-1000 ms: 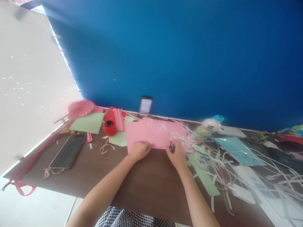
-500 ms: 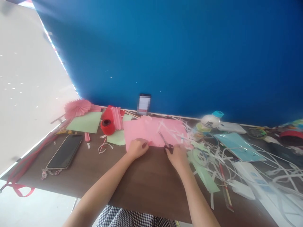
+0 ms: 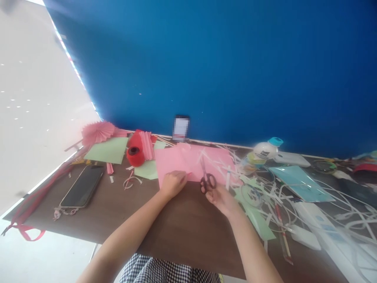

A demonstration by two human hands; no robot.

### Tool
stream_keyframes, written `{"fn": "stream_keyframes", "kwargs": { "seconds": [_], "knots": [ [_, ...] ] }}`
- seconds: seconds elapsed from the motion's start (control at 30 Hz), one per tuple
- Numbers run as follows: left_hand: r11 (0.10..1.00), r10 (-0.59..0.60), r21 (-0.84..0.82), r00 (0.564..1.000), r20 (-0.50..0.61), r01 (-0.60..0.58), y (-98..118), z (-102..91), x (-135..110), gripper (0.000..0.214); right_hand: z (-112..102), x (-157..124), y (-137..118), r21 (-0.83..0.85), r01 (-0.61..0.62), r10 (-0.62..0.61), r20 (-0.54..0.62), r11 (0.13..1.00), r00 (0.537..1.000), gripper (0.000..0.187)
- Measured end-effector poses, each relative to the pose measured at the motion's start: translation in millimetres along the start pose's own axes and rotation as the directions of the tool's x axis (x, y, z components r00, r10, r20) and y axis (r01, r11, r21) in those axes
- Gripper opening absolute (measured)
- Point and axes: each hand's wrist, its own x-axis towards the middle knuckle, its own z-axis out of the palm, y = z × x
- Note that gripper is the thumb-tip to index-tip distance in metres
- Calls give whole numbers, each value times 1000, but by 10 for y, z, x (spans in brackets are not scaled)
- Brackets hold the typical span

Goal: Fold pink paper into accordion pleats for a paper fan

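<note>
A pink paper sheet [image 3: 179,161] lies on the brown table [image 3: 182,224] in front of me. My left hand [image 3: 173,183] is closed, pinching the sheet's near edge. Small dark-handled scissors [image 3: 207,177] lie on the sheet's near right part, blades pointing away from me. My right hand [image 3: 220,197] sits just behind the scissor handles with its fingers loosely spread, touching or nearly touching them.
A phone [image 3: 81,186] lies at the left, with green paper [image 3: 108,150], a red spool [image 3: 135,154] and pink pleated fans [image 3: 98,131] behind it. White paper strips [image 3: 265,188], a glue bottle [image 3: 265,150], a teal sheet [image 3: 297,184] and cables clutter the right. A blue wall [image 3: 224,70] backs the table.
My right hand held the scissors a second ago; the scissors now lie on the pink sheet and the hand has drawn back with fingers opened. My left hand stays on the sheet's edge.
</note>
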Motion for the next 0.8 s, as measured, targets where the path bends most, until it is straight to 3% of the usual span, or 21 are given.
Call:
{"fn": "stream_keyframes", "kwargs": {
  "seconds": [0.07, 0.13, 0.23, 0.57, 0.7, 0.8],
  "knots": [
    [1000, -20, 1, 1000, -23, 20, 1, 13, 0, 29, 11, -27, -36, 90, -136, 124, 126, 987, 984, 36],
    [999, -43, -2, 998, -36, 43, 1, 22, 0, 27, 6, -51, -74, 76, -265, 238, 256, 961, 937, 47],
    [997, -71, 6, 997, -27, 71, -1, 23, 1, 24, -8, -75, -116, 69, -344, 299, 357, 936, 885, 56],
    [992, -121, 30, 992, 23, 120, 5, 17, 12, 31, -12, -81, -108, 154, -377, 304, 358, 913, 883, 56],
    [999, -20, -28, 996, 81, 23, 18, -4, 25, 15, 44, -51, -49, 251, -392, 312, 305, 885, 900, 49],
    [997, 66, -53, 993, 101, -61, 15, -12, 31, 19, 81, -5, 32, 339, -407, 325, 273, 848, 905, 41]
  ]
}}
